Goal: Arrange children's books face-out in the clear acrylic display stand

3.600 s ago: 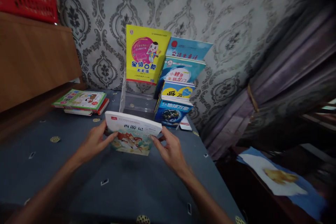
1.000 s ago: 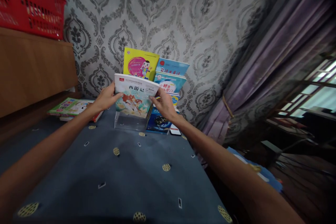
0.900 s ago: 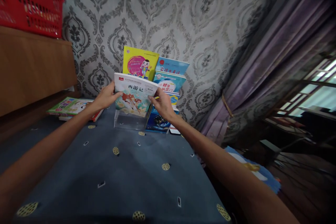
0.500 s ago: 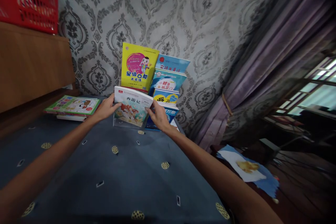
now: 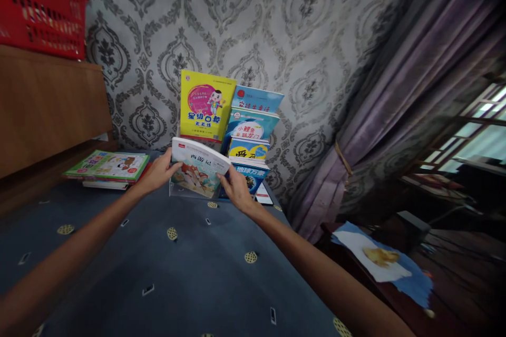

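both forearms reach forward, left hand (image 5: 158, 171) and right hand (image 5: 237, 187) pinching the white-topped book's (image 5: 197, 171) side edges.

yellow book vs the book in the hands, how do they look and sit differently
The yellow book is bright with a pink circle; the held book is pale with an orange and green picture.
The yellow book stands farther back, untouched; the held book is gripped by the left hand and right hand.
Both show their front covers.
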`<state>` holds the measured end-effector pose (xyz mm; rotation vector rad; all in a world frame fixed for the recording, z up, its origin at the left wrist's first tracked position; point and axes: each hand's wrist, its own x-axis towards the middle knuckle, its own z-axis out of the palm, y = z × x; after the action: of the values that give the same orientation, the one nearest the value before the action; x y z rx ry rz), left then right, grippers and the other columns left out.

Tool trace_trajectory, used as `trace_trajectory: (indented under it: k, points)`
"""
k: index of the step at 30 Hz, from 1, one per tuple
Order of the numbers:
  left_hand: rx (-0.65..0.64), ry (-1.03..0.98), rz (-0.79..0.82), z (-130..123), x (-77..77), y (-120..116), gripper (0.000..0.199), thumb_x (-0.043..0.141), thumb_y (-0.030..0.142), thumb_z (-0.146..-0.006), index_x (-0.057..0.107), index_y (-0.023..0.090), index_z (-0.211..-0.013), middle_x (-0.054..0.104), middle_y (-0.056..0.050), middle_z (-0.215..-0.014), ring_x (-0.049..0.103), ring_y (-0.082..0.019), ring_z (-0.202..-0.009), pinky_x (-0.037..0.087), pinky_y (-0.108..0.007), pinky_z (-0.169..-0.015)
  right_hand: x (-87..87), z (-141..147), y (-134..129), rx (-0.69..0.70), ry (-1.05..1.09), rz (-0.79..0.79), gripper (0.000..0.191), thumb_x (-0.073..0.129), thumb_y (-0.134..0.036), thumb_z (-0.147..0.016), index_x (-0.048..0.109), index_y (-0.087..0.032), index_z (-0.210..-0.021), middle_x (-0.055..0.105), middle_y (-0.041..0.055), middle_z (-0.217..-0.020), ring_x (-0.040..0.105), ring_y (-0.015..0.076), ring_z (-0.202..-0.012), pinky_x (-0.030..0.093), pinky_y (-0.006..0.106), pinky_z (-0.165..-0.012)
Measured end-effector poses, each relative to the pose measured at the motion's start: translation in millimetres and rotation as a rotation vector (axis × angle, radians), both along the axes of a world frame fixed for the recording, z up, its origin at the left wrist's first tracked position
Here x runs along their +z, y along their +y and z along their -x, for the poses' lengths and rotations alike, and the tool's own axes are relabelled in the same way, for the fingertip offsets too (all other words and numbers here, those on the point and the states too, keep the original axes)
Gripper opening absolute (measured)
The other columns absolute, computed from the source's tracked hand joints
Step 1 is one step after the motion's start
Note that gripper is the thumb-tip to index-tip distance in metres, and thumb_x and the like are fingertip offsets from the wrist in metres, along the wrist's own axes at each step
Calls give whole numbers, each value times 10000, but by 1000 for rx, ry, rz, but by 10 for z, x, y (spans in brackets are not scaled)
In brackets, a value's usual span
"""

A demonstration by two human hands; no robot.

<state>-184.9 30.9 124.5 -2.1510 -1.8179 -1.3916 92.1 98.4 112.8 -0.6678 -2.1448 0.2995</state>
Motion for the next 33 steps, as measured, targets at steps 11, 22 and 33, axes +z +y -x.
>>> trace_trajectory:
  k: [11,22,33]
  points:
    - [-90,131,-44,-114,496,377,359,590,255,-858,537,202,-1209,697,-109,-1065,661,-307,-1060,509,-459,-948,85,-70,123,-93,120,49,375,533,-487,-942,604,-192,-1161,759,137,-970,712,281,-740,581,402,-671]
    - [-157,101,-84,-89,792,495,457,614,265,-849,538,188,-1293,668,-120,-1141,628,-345,-1123,477,-486,-996,384,-95,108,-126,110,-65,309,514,-461,-962,587,-201,-1112,741,124,-939,694,264,-742,563,384,-671]
    - [-190,-37,-60,92,629,394,551,598,297,-830,508,160,-1357,654,-132,-1285,616,-326,-1160,486,-463,-1017,471,67,133,-74,-1,-134,272,501,-384,-959,528,-212,-1168,722,115,-933,650,268,-724,501,360,-668]
